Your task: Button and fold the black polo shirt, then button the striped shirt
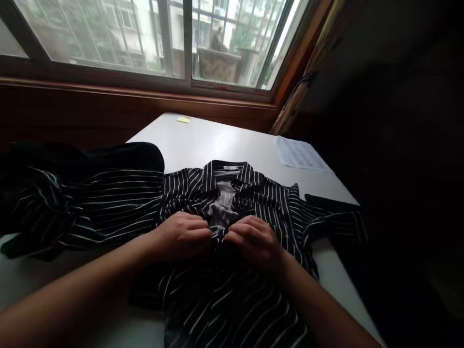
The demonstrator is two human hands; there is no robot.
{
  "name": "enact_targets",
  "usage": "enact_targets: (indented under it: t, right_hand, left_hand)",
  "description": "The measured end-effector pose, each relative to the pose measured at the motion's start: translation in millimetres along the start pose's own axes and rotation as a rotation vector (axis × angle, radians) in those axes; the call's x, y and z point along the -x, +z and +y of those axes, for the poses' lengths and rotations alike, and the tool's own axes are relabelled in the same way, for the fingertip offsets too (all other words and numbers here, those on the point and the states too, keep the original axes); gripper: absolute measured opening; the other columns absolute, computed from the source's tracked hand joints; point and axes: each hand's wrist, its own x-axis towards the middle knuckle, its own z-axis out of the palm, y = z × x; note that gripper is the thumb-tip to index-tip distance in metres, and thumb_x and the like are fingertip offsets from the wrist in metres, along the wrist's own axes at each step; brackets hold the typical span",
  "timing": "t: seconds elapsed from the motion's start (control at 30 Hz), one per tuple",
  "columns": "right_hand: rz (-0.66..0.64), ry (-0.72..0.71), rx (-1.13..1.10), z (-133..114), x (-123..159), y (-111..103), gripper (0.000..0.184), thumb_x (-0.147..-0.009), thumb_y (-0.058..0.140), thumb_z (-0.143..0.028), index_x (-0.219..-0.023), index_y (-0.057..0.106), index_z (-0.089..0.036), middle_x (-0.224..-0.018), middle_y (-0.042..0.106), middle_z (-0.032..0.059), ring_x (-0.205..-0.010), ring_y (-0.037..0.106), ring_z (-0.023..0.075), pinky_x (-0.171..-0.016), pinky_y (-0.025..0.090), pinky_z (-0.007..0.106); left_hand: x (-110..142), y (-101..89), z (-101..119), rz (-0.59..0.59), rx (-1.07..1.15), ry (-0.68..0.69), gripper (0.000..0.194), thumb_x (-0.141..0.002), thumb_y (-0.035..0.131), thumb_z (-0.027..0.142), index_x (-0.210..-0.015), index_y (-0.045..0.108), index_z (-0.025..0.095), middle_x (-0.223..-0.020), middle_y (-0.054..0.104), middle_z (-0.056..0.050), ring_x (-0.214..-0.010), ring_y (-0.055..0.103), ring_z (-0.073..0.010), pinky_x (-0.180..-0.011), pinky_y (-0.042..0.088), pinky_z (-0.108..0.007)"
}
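Pinching the striped shirt [232, 299] at its front, my left hand [186, 235] and right hand [256, 241] are curled nearly closed; it lies beneath and around them on the white table [195, 140]. I'd hold both edges level, the cloth slack.

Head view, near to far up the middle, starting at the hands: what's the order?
Left hand and right hand, roughly level → striped shirt's collar → yellow note → wooden windowsill → planter outside.
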Motion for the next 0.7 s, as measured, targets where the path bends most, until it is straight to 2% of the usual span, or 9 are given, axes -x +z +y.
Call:
enact_targets:
  t: [0.1,0.2,0.3,0.43,0.7]
  right_hand:
    - [-0.041,-0.012,-0.002,2.1,-0.1,2.5,0.018,-0.094,0.057,-0.009,-0.108,0.063,-0.016,-0.111,0.072,0.0094,-0.09,0.066,0.0172,-0.078,0.054,0.034]
    - [-0.086,-0.027,-0.025,0.6,-1.3,3.7,0.02,-0.096,0.051,-0.01,-0.113,0.06,-0.015,-0.122,0.068,0.0119,-0.095,0.066,0.0184,-0.078,0.055,0.036]
    - [-0.116,-0.029,-0.059,-2.5,-3.8,3.7,0.016,-0.096,0.052,-0.01,-0.109,0.059,-0.014,-0.113,0.07,0.0113,-0.099,0.065,0.0199,-0.082,0.055,0.037]
    - [-0.122,-0.009,-0.095,-3.6,-6.4,4.8,0.015,-0.095,0.052,-0.008,-0.106,0.059,-0.013,-0.1,0.07,0.0101,-0.096,0.064,0.0191,-0.084,0.056,0.037]
    - [-0.1,0.009,-0.137,-2.2,-2.5,5.7,0.021,-0.091,0.055,-0.003,-0.109,0.06,-0.013,-0.101,0.068,0.0101,-0.096,0.062,0.0189,-0.088,0.056,0.037]
  left_hand:
    - [-1.6,0.4,0.7,-0.003,0.023,-0.03,0.013,-0.096,0.052,0.023,-0.09,0.062,0.018,-0.07,0.058,0.001,-0.057,0.051,-0.0129,-0.054,0.037,-0.029]
    - [-2.3,1.5,1.6,-0.013,0.045,-0.049,0.015,-0.096,0.055,0.032,-0.096,0.063,0.019,-0.071,0.062,0.002,-0.056,0.054,-0.012,-0.051,0.036,-0.028]
    - [-2.5,2.6,2.7,-0.019,0.053,-0.051,0.019,-0.097,0.056,0.035,-0.103,0.063,0.019,-0.071,0.065,0.003,-0.054,0.057,-0.0114,-0.049,0.036,-0.028]
    - [-2.5,2.7,4.3,-0.002,0.046,-0.032,0.014,-0.097,0.056,0.028,-0.102,0.065,0.02,-0.069,0.066,0.004,-0.053,0.057,-0.0109,-0.05,0.037,-0.027]
    - [-4.0,-3.3,6.3,0.099,-0.039,0.032,0.009,-0.092,0.058,0.022,-0.092,0.066,0.018,-0.061,0.059,0.003,-0.049,0.049,-0.0118,-0.049,0.034,-0.029]
